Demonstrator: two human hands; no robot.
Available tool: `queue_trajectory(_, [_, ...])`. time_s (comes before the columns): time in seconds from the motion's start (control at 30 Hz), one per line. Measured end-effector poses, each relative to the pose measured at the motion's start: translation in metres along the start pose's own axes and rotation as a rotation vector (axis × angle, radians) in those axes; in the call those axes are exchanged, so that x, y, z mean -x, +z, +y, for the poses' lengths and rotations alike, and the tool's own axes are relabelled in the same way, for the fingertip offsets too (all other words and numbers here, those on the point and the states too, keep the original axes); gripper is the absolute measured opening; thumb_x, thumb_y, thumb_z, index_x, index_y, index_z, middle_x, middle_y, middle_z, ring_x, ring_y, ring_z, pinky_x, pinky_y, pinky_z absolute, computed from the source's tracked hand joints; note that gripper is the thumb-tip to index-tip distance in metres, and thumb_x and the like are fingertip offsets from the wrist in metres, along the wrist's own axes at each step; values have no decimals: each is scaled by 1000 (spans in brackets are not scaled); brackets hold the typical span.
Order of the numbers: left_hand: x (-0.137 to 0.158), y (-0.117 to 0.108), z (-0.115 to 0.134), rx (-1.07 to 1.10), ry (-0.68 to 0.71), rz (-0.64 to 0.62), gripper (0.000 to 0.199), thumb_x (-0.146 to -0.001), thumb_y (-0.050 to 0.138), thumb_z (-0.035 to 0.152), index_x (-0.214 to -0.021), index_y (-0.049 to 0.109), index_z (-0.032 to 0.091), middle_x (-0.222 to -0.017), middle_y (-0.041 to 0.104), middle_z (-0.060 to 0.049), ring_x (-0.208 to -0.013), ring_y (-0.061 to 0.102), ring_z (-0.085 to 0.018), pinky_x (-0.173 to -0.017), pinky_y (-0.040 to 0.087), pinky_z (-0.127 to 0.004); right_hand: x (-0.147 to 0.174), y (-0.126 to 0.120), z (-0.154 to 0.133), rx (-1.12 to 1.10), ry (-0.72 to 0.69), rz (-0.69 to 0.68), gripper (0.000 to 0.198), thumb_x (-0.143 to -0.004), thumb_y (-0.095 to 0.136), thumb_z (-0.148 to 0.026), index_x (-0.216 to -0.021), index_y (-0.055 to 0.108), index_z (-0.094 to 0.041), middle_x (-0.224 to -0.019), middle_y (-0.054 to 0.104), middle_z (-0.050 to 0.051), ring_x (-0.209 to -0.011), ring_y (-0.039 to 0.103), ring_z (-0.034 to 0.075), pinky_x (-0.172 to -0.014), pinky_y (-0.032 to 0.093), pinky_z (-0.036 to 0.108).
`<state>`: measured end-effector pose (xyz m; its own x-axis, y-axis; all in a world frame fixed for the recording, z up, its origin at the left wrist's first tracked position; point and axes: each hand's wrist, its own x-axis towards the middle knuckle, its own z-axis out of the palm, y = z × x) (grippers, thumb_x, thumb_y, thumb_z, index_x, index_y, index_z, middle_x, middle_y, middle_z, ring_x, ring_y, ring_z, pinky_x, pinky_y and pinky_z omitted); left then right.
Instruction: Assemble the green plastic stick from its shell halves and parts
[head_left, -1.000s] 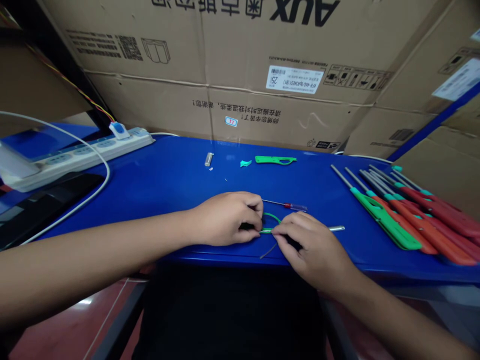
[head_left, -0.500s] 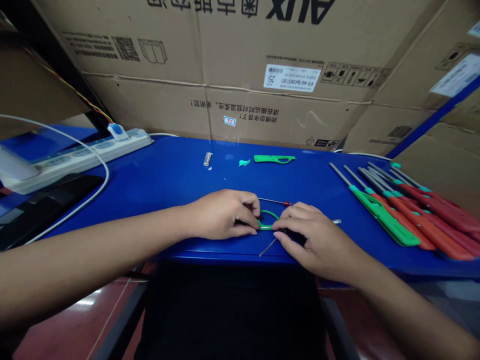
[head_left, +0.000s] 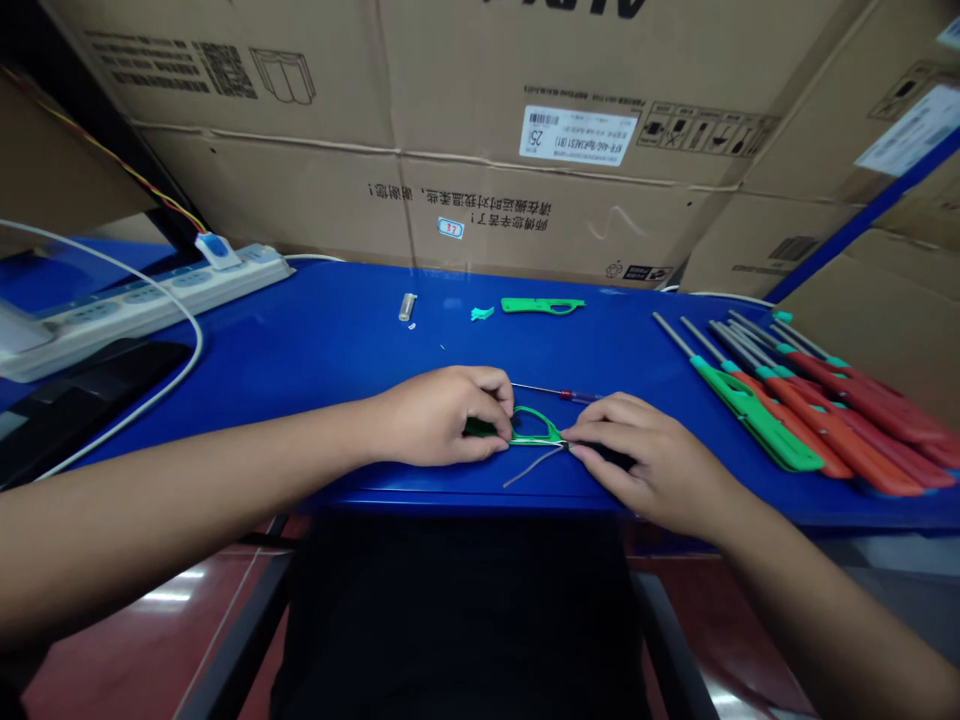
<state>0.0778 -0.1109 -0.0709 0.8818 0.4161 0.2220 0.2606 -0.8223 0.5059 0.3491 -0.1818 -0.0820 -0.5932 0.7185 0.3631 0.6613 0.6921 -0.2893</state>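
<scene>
My left hand [head_left: 457, 415] is closed on a green lighter casing half [head_left: 529, 438], near the front edge of the blue table. The casing's trigger loop shows between my hands; its other end is hidden under my left fingers. With thumb and fingertips pinched together, my right hand [head_left: 637, 450] holds a thin wire [head_left: 532, 466] at the casing's right end. The wire's loose end trails down and left. A small dark bit shows at the right fingertips, too small to name. Just behind the hands lies a screwdriver [head_left: 566, 394] with a reddish handle, partly covered by my right hand.
Another green casing half [head_left: 541, 305], a teal piece [head_left: 481, 314] and a small metal cylinder [head_left: 407, 306] lie farther back. Several long-nosed lighters [head_left: 817, 400] are piled at right. A power strip [head_left: 150, 300] and black object [head_left: 90, 400] sit left; cardboard [head_left: 315, 220] stands behind.
My right hand has shifted slightly right, away from the left, baring more of the casing and the wire. My left hand keeps its hold. The whole view has tilted slightly.
</scene>
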Motion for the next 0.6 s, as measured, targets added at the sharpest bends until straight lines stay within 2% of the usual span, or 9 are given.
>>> queue_trajectory(0.27, [-1,-1,1,-4,-15,-16,14,-87,65,22,-93,77,19,-102,65,-6,-89,64,-16,-82,53,-29,-10,0,-2,-53,42,-19,27,-96,51,-20,-108,75,-21,-100,71,9,-95,66,19,-84,57,36])
queue_trajectory(0.6, [-2,-1,-1,17,-25,-24,14,-87,65,25,-93,77,20,-103,66,-6,-89,64,-15,-83,52,-28,-18,-6,5,-103,75,-110,29,-96,50,-19,-111,75,-23,-104,69,6,-96,66,17,-86,54,32])
